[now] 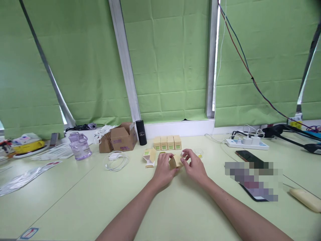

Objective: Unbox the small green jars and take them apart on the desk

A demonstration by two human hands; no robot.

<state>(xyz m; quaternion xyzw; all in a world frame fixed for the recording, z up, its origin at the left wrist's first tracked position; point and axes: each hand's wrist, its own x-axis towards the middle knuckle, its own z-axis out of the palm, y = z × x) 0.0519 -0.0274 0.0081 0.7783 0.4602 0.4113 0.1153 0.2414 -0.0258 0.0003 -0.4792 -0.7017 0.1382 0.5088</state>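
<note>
item: small box point(175, 162), pale brown card, held tilted just above or on the table point(140, 214) (which, i cannot tell), between my two hands at mid-table.

item: my left hand point(163, 170), fingers bent over the far side of the small box and thumb along its near side, closed to the width of the card; a firm hold.

item: my right hand point(196, 168), fingers curled, thumb and forefinger slightly parted at the right edge of the small box. a little white thing point(183, 154) shows by the fingertips; whether i pinch it or the card, i cannot tell.

item: four matching boxes point(171, 143), green labels facing me, in a row side by side beyond my hands.

item: one open box point(149, 155), green label, flap out, left of my left hand, apart from it.

item: clear round piece point(201, 153), with a yellow mark, just beyond my right hand.

left side: white cable point(116, 164), coiled, with its plug; purple water jug point(79, 147); brown carton point(123, 138), open; black bottle point(141, 133), upright.

right side: white power strip point(247, 144), plugs in it; dark phone point(250, 158), lying flat, partly blurred.
</note>
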